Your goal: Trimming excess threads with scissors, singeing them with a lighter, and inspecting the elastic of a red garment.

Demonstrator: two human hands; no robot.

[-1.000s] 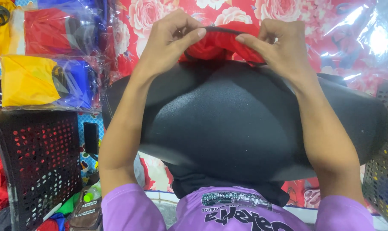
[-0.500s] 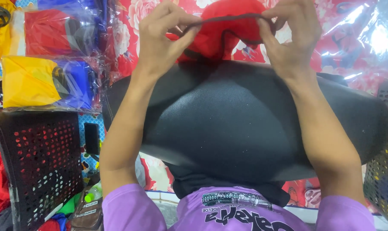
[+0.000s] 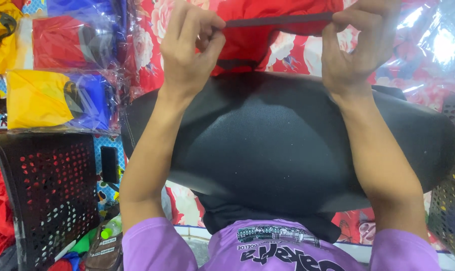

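**Both hands pinch a red cloth above the black cushion**

The left hand [image 3: 190, 47] and right hand [image 3: 355, 45] each pinch the dark hem of a red cloth [image 3: 267, 25], fingers closed tight on it, stretching the edge taut between them. The cloth hangs just above the far side of the black cushion [image 3: 282, 145]. Left of the cushion stands a black perforated crate [image 3: 51, 195], with bagged yellow and blue garments [image 3: 57, 100] beyond the crate.

Both hands, left [image 3: 190, 47] and right [image 3: 358, 42], are raised, fingers pinched, forearms apparently parallel.
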